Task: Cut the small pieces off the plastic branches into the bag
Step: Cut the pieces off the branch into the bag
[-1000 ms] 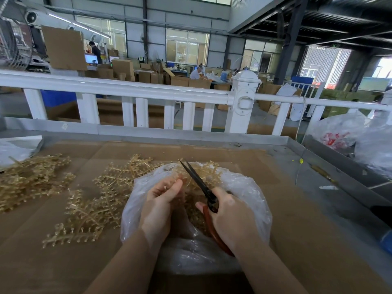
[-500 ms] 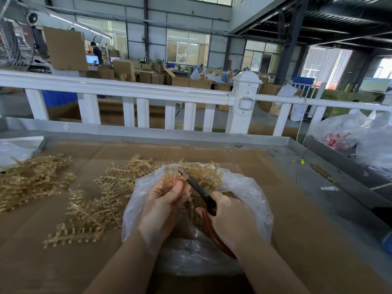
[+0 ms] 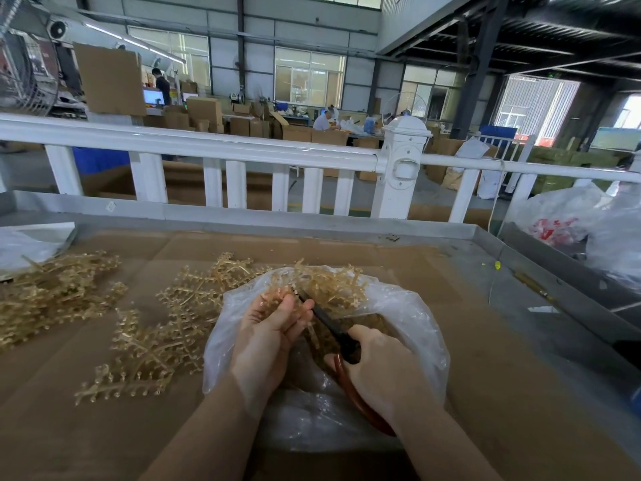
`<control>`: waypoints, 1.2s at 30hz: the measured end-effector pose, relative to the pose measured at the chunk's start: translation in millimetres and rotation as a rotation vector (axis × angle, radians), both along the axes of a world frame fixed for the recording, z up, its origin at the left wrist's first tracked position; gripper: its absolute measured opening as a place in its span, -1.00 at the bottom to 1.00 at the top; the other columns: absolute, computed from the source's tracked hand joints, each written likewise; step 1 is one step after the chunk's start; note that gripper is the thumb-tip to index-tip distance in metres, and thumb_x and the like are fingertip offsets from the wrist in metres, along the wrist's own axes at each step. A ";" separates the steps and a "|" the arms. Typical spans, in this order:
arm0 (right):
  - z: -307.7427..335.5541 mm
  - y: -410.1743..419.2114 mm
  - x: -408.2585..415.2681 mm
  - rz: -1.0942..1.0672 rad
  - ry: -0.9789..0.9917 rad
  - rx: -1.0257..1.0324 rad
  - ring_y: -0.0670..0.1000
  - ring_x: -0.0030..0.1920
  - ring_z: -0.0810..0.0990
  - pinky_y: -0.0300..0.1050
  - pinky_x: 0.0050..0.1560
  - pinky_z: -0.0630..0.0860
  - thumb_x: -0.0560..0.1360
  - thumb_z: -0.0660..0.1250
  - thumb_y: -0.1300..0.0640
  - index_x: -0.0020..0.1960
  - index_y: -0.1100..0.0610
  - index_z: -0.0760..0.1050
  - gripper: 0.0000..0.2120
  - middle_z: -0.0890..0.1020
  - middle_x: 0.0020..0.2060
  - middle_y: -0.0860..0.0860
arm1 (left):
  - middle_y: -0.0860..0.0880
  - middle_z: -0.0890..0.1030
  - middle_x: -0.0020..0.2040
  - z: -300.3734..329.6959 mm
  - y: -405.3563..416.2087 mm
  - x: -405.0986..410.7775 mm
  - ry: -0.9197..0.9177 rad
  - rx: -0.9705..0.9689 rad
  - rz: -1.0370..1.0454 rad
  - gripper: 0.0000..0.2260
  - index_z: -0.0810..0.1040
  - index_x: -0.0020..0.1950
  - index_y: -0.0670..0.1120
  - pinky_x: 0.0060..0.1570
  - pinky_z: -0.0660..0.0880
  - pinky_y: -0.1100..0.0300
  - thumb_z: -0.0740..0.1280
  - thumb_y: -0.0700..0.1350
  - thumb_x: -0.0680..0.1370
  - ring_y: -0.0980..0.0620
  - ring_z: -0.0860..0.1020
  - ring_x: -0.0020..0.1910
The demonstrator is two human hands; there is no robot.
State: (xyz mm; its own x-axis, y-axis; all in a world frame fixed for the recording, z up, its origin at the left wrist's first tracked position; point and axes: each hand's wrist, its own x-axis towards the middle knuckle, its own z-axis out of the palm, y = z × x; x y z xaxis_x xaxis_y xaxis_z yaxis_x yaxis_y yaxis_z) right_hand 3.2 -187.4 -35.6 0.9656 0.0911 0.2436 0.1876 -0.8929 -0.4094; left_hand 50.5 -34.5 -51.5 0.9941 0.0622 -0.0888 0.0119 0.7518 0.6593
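A clear plastic bag (image 3: 419, 328) lies open on the cardboard-covered table (image 3: 485, 394), with small golden pieces inside. Over its mouth my left hand (image 3: 268, 336) grips a golden plastic branch (image 3: 326, 282). My right hand (image 3: 385, 373) holds scissors (image 3: 329, 321) with red-brown handles. Their dark blades point up and left and meet the branch just above my left fingers. More golden branches (image 3: 166, 328) lie on the table left of the bag.
A second heap of golden branches (image 3: 48, 296) sits at the far left by a clear bag (image 3: 24, 248). A white railing (image 3: 242, 151) runs behind the table. Large plastic bags (image 3: 569, 220) stand at the right. A metal rim (image 3: 520, 258) edges the table.
The scissor blades have dropped lower and closed in on the branch beside my left fingers. My left hand has risen slightly towards the blades.
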 end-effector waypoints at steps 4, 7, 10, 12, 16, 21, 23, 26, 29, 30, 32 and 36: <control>-2.6 0.4 1.1 -0.045 -0.067 0.050 -0.14 -0.01 0.56 -0.31 0.00 0.44 0.52 0.27 -0.16 0.16 -0.06 0.49 -0.72 0.62 -0.03 -0.14 | -0.21 0.69 -0.13 -0.5 1.6 1.7 0.029 -0.020 0.001 -0.87 0.53 0.05 -0.22 -0.34 0.60 0.24 0.30 -0.32 0.52 -0.05 0.70 -0.22; -1.5 0.5 3.0 -0.038 -0.122 0.069 -0.15 -0.02 0.56 -0.27 0.03 0.48 0.52 0.27 -0.15 0.17 -0.09 0.48 -0.73 0.62 -0.06 -0.15 | -0.20 0.68 -0.16 -0.9 1.9 2.7 0.035 -0.011 -0.020 -0.92 0.53 -0.02 -0.22 -0.34 0.60 0.23 0.31 -0.31 0.51 -0.05 0.69 -0.23; -2.6 6.2 5.8 -0.002 -0.166 0.052 -0.19 -0.06 0.52 -0.35 -0.09 0.42 0.49 0.24 -0.25 0.15 -0.14 0.43 -0.70 0.58 -0.09 -0.19 | -0.14 0.68 -0.25 -3.8 3.2 4.5 0.036 0.067 -0.028 -0.96 0.52 -0.06 -0.20 -0.35 0.59 0.22 0.29 -0.30 0.53 -0.01 0.68 -0.28; -4.6 10.9 8.7 0.023 -0.189 0.056 -0.19 -0.08 0.50 -0.37 -0.12 0.37 0.48 0.21 -0.30 0.12 -0.15 0.43 -0.67 0.56 -0.12 -0.19 | -0.13 0.68 -0.23 -5.7 4.4 5.1 0.036 0.100 -0.036 -0.95 0.53 -0.05 -0.20 -0.34 0.60 0.21 0.31 -0.29 0.51 0.00 0.67 -0.27; -12.7 15.2 12.2 0.058 -0.219 0.043 -0.12 -0.03 0.49 -0.30 -0.04 0.40 0.47 0.20 -0.30 0.14 -0.11 0.43 -0.64 0.55 -0.10 -0.16 | -0.22 0.64 -0.04 -6.6 6.7 4.3 0.029 0.095 -0.057 -0.70 0.54 0.10 -0.27 -0.16 0.64 0.13 0.36 -0.22 0.39 -0.08 0.65 -0.14; -22.3 11.7 10.9 0.052 -0.257 -0.016 -0.10 0.00 0.49 -0.30 0.00 0.37 0.47 0.20 -0.30 0.19 -0.10 0.44 -0.59 0.56 -0.06 -0.14 | -0.19 0.65 -0.13 -6.6 5.8 6.8 0.132 0.087 -0.021 -0.86 0.56 -0.03 -0.21 0.00 0.56 0.03 0.21 -0.35 0.56 -0.08 0.65 -0.19; -22.8 10.6 10.8 0.048 -0.255 -0.030 -0.10 0.02 0.49 -0.30 0.00 0.35 0.47 0.20 -0.31 0.21 -0.09 0.44 -0.58 0.56 -0.05 -0.13 | -0.17 0.64 -0.18 -6.1 5.7 7.1 0.152 0.075 -0.020 -0.86 0.55 -0.05 -0.21 -0.02 0.56 0.03 0.21 -0.34 0.57 -0.06 0.64 -0.24; -22.6 9.8 10.9 0.046 -0.243 -0.055 -0.10 0.03 0.47 -0.31 -0.01 0.33 0.48 0.18 -0.31 0.23 -0.10 0.42 -0.57 0.56 -0.02 -0.13 | -0.17 0.62 -0.16 -5.3 6.3 5.7 0.142 0.067 -0.037 -0.85 0.55 -0.03 -0.22 0.01 0.53 0.05 0.20 -0.33 0.58 -0.06 0.62 -0.22; -20.7 9.3 11.3 0.051 -0.229 -0.073 -0.09 0.03 0.46 -0.30 -0.01 0.35 0.49 0.16 -0.31 0.22 -0.11 0.40 -0.59 0.55 -0.02 -0.12 | -0.19 0.59 -0.12 -3.3 5.3 3.1 0.122 0.084 -0.053 -0.85 0.55 -0.03 -0.23 0.10 0.47 0.04 0.18 -0.33 0.59 -0.08 0.56 -0.17; -19.9 8.7 11.4 0.049 -0.230 -0.073 -0.08 0.04 0.46 -0.27 0.01 0.38 0.49 0.16 -0.30 0.23 -0.10 0.40 -0.59 0.55 -0.01 -0.12 | -0.20 0.59 -0.11 -2.7 4.7 2.3 0.118 0.098 -0.057 -0.85 0.54 -0.02 -0.24 0.10 0.47 0.03 0.18 -0.34 0.59 -0.09 0.56 -0.16; -18.2 8.6 11.6 0.049 -0.236 -0.083 -0.07 0.06 0.46 -0.23 0.04 0.42 0.50 0.15 -0.30 0.24 -0.10 0.39 -0.58 0.55 0.01 -0.11 | -0.20 0.59 -0.10 -1.3 3.4 0.8 0.112 0.119 -0.061 -0.84 0.54 0.00 -0.24 0.03 0.51 0.06 0.16 -0.34 0.60 -0.09 0.57 -0.17; -16.1 9.0 12.3 0.044 -0.238 -0.118 -0.06 0.08 0.45 -0.20 0.06 0.46 0.51 0.12 -0.30 0.25 -0.11 0.36 -0.58 0.53 0.03 -0.10 | -0.17 0.62 -0.13 0.7 1.7 -0.4 0.119 0.113 -0.057 -0.83 0.55 -0.05 -0.21 -0.09 0.57 0.12 0.18 -0.34 0.60 -0.04 0.61 -0.21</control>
State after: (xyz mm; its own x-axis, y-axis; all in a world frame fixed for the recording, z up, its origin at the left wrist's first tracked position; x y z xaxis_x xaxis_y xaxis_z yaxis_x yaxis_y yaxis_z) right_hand 15.5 -178.4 -51.7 0.8771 0.1729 0.4482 0.3054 -0.9209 -0.2424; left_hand 50.1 -32.8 -50.8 0.9792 0.0219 -0.2019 0.1357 0.6687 0.7310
